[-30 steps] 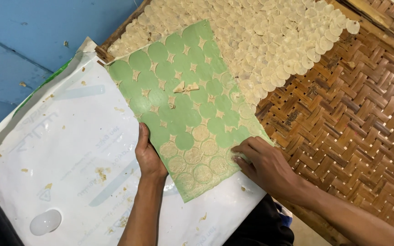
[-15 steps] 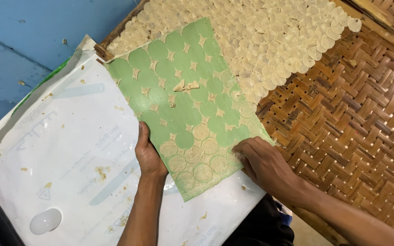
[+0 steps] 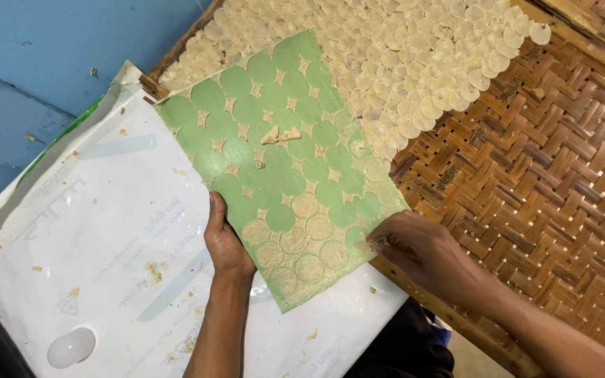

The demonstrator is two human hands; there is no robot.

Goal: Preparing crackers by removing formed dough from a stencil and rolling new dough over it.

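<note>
Item, green sheet (image 3: 274, 161): lies tilted across a white plastic sack (image 3: 92, 245) and the edge of a woven bamboo tray (image 3: 540, 168); my left hand (image 3: 225, 241) is clamped on its lower left edge, thumb on top. Item, thin pale discs (image 3: 302, 241): some cling to the sheet's near end; my right hand (image 3: 421, 252) has its fingertips pinched together on one at the lower right corner. Item, more pale discs (image 3: 414, 63): laid overlapping on the tray just beyond the sheet.

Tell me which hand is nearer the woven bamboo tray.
Right. The right hand lies at the woven bamboo tray's edge; the left hand holds the green sheet's far side.
</note>
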